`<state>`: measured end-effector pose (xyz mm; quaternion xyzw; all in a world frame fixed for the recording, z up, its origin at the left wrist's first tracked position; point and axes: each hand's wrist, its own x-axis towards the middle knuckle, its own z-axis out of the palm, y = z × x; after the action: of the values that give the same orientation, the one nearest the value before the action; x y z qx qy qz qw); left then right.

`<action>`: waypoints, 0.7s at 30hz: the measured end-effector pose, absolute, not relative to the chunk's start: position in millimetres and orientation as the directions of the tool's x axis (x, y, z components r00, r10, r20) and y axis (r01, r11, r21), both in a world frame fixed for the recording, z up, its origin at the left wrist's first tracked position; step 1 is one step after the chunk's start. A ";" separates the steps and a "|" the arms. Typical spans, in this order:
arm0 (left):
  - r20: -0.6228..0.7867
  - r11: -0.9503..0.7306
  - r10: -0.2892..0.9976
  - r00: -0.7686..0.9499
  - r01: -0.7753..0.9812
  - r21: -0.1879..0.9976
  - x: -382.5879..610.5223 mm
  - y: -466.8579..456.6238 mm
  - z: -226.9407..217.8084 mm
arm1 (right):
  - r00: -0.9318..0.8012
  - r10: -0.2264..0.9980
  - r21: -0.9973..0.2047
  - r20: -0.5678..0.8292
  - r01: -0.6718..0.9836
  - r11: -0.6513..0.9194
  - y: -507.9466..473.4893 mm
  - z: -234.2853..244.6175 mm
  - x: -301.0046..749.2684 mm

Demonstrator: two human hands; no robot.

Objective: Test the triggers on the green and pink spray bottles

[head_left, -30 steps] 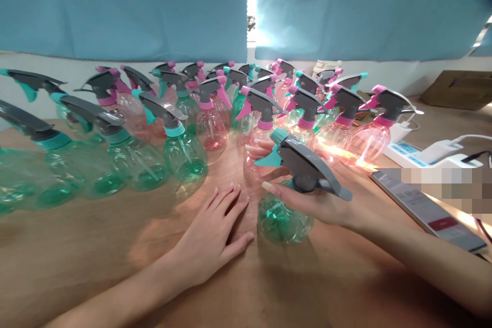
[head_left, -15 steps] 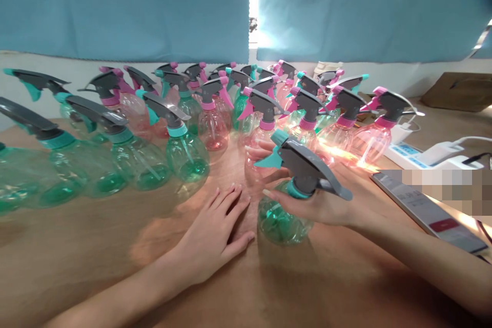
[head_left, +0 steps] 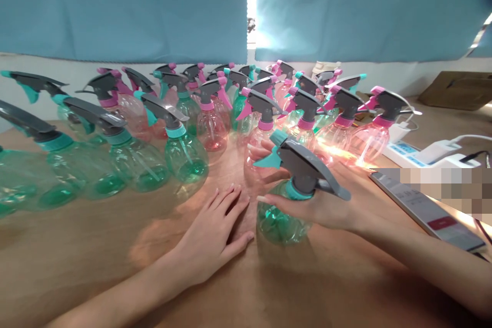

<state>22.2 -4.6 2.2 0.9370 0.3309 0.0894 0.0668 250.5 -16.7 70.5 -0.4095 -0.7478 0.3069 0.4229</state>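
My right hand [head_left: 330,205] is around a clear green spray bottle [head_left: 282,225], just below its turquoise collar. Its thumb lies across the front, and the fingers pass behind, partly hidden, with some tips stretched out past the far side. The bottle stands upright on the wooden table [head_left: 230,297], its grey trigger head and turquoise nozzle pointing up to the left. Palm down beside it, my left hand [head_left: 215,230] rests on the tabletop with fingers spread, holding nothing.
A row of green spray bottles [head_left: 186,159] lines the left. Pink spray bottles [head_left: 371,138] and more green ones crowd behind. On the right lie a phone [head_left: 426,210] and a white power strip [head_left: 403,152] with plugged-in chargers. Brown cardboard [head_left: 457,90] sits at the back right, below blue blinds [head_left: 123,10].
The right thumb and fingers have shifted very slightly around the bottle. The bottle and my left hand stay put; the whole view has drifted a little.
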 end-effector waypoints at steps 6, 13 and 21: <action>0.123 -0.770 0.635 0.763 0.611 0.185 22.4 -2.9 2.5 | -0.295 0.885 -0.833 0.359 0.326 0.447 -17.0 75.6 250.2; 0.120 -0.769 0.634 0.764 0.608 0.198 22.0 -2.3 2.3 | -0.303 0.873 -0.809 0.382 0.347 0.474 -17.8 78.7 248.7; 0.105 -0.772 0.632 0.768 0.612 0.172 21.8 -1.7 2.8 | -0.216 0.895 -0.765 0.390 0.465 0.446 -22.2 88.4 245.7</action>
<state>21.8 -1.7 2.8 0.9380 0.3317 0.0784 0.0639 245.7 -22.2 88.4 -0.4612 -0.7373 0.2538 0.4234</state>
